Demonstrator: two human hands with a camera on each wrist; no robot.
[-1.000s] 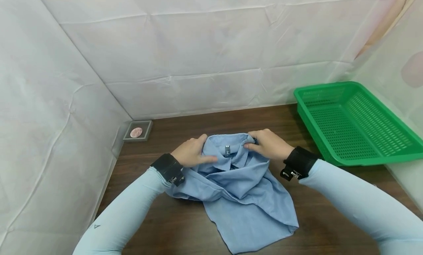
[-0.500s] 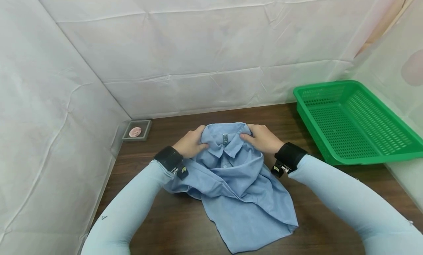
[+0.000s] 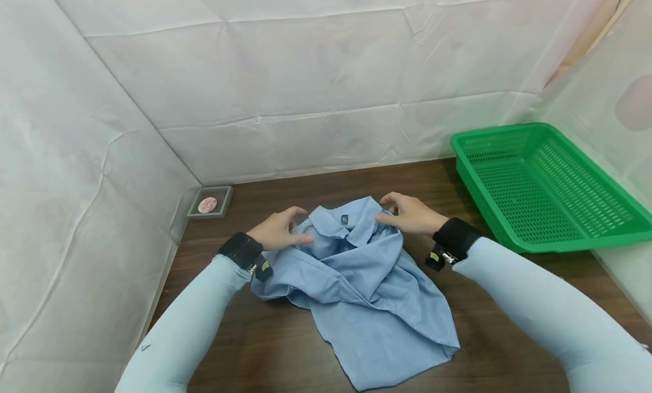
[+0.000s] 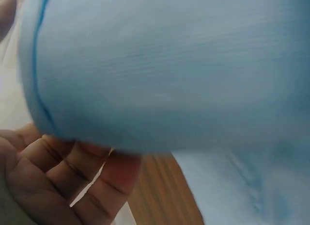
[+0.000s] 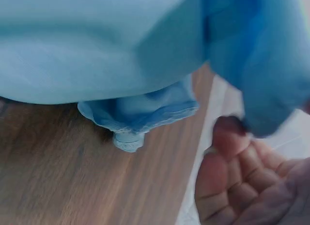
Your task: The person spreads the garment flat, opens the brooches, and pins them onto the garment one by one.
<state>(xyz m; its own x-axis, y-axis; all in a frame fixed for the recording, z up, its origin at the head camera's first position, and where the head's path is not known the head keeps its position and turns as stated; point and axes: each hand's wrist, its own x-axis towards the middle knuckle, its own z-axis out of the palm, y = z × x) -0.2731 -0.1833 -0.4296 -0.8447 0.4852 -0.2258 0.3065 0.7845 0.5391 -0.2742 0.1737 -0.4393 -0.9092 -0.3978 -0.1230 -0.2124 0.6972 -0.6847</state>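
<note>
Shirt [image 3: 377, 302] not flat yet — collar [image 3: 363, 227] up top, body crumpled on tabletop [image 3: 249, 339]. Your left hand [image 3: 274, 230]: grip apart. Right hand [image 3: 414, 214] at collar — can't tell grip.

The head camera looks forward and down from above the tabletop [image 3: 244, 347], far enough back to take in the whole shirt [image 3: 377, 314] and green basket [image 3: 484, 206]. Each wrist camera sits close in: one faces the left grip [image 4: 63, 181], the other the right grip [image 5: 252, 186]. Shirt and tabletop appear in all three.
</note>
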